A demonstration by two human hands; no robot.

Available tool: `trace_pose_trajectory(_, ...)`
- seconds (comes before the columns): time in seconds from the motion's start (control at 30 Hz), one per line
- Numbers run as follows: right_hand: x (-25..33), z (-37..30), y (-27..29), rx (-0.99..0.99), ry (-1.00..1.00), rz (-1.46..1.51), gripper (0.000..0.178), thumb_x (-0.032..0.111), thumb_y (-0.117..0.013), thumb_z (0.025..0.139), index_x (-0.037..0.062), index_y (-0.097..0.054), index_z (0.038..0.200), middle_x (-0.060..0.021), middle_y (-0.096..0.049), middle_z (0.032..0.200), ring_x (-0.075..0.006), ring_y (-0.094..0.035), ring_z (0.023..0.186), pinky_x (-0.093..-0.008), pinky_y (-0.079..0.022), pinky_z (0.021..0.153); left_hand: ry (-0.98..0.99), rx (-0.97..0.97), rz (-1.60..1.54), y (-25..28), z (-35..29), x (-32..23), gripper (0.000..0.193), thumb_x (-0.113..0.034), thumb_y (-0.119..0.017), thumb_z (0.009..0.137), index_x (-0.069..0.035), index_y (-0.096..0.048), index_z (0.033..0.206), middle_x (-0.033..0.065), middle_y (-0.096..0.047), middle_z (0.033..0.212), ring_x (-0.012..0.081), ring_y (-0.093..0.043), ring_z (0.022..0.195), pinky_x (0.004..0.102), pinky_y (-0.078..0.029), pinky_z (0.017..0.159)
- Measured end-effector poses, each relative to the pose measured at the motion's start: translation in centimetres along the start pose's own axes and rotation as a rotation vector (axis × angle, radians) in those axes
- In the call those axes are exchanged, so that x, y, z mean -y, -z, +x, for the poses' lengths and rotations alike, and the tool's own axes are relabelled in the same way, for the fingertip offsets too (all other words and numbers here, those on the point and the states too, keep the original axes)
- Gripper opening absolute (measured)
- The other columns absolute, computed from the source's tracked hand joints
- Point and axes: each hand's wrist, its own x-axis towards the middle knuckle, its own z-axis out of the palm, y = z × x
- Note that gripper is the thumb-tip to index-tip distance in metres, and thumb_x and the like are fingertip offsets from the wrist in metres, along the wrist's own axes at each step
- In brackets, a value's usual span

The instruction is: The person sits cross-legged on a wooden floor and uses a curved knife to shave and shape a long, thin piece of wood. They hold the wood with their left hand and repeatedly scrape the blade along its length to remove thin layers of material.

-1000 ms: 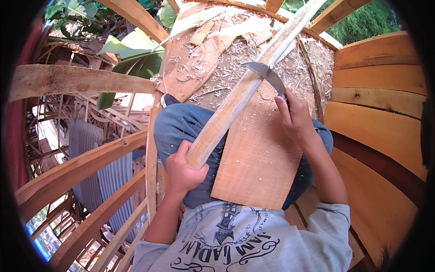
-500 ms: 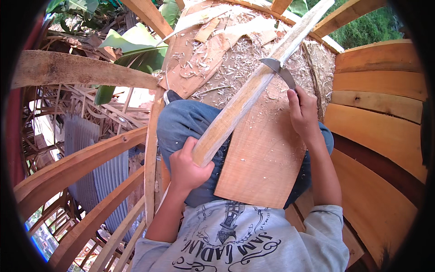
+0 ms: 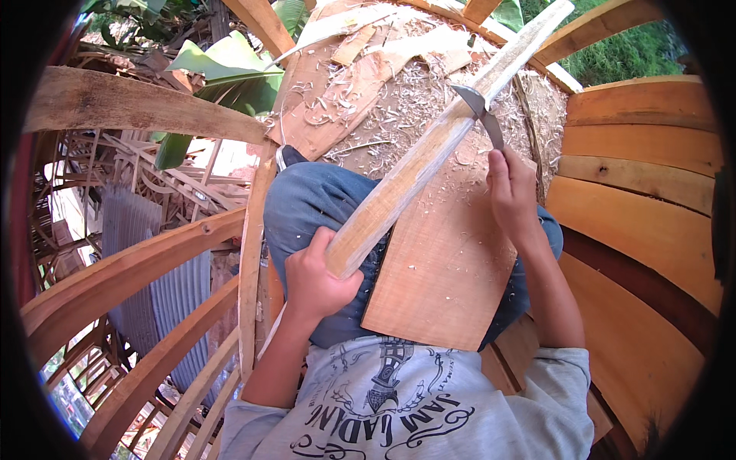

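My left hand (image 3: 320, 270) is closed round the near end of a long, pale wooden stick (image 3: 406, 171), with the thumb over its end. The stick slants up and away to the far right. My right hand (image 3: 512, 192) grips a curved knife (image 3: 481, 111) whose handle is mostly hidden in the fist. Its dark, hooked blade lies across the upper part of the stick, where the wood changes from yellowish to whiter. A flat wooden board (image 3: 445, 268) rests on my lap under the stick, with a few shavings on it.
Curled wood shavings (image 3: 399, 103) cover the planks in front of my legs. A curved plank wall (image 3: 632, 199) rises at the right. Open wooden rails (image 3: 146, 272) run along the left, with corrugated sheets (image 3: 180, 310) and a large green leaf (image 3: 241, 90) beyond.
The knife and my right hand have shifted slightly; the blade sits a little farther up the stick and is turned differently. My left hand keeps its hold at the near end.
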Motion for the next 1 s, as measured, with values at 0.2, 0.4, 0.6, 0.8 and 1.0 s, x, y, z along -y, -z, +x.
trace_pose_trajectory(0.2, 1.9, -2.3, -1.9, 0.186, 0.427, -0.129, 0.027, 0.021, -0.050, 0.096, 0.0004, -0.049, 0.079, -0.0104, -0.047, 0.054, -0.0166, -0.044, 0.043, -0.0337, -0.035, 0.044, -0.015, 0.015, -0.029, 0.0, -0.1, 0.2, 0.034, -0.016, -0.070, 0.058, -0.007, -0.053, 0.087, 0.0147, -0.064, 0.069, 0.0349, -0.065, 0.068, 0.0407, -0.051, 0.060)
trace_pose_trajectory(0.4, -0.1, -1.2, -1.4, -0.086, 0.093, -0.001, 0.032, 0.024, -0.052, 0.095, 0.0012, -0.049, 0.074, -0.0133, -0.047, 0.052, -0.0220, -0.045, 0.041, -0.0355, -0.035, 0.043, -0.031, 0.016, -0.013, -0.1, 0.0, 0.1, 0.035, -0.016, -0.070, 0.058, -0.007, -0.054, 0.088, 0.0146, -0.063, 0.069, 0.0352, -0.065, 0.067, 0.0407, -0.051, 0.059)
trace_pose_trajectory(0.6, -0.5, 0.4, 0.1, -0.166, -0.255, -0.018, 0.029, 0.025, -0.056, 0.093, 0.0014, -0.050, 0.078, -0.0143, -0.049, 0.053, -0.0332, -0.054, 0.050, -0.0371, -0.040, 0.047, -0.009, 0.017, -0.018, 0.0, 0.1, 0.1, 0.035, -0.015, -0.070, 0.058, -0.007, -0.054, 0.088, 0.0147, -0.064, 0.070, 0.0352, -0.065, 0.068, 0.0401, -0.051, 0.059)
trace_pose_trajectory(0.8, 0.0, -0.2, -1.0, -0.048, -0.026, 0.105, 0.027, 0.021, -0.054, 0.094, -0.0001, -0.050, 0.078, -0.0157, -0.049, 0.054, -0.0303, -0.051, 0.046, -0.0372, -0.039, 0.046, 0.005, 0.032, -0.016, 0.0, 0.1, 0.1, 0.033, -0.013, -0.069, 0.058, -0.007, -0.053, 0.086, 0.0150, -0.064, 0.070, 0.0350, -0.065, 0.068, 0.0396, -0.051, 0.059)
trace_pose_trajectory(1.0, 1.1, -2.5, -2.0, 0.131, 0.325, -0.034, 0.028, 0.019, -0.051, 0.095, -0.0017, -0.051, 0.077, -0.0121, -0.045, 0.052, -0.0172, -0.044, 0.044, -0.0327, -0.036, 0.045, 0.020, 0.052, -0.019, -0.1, 0.1, 0.1, 0.032, -0.013, -0.069, 0.058, -0.006, -0.053, 0.085, 0.0151, -0.064, 0.070, 0.0349, -0.065, 0.068, 0.0390, -0.051, 0.060)
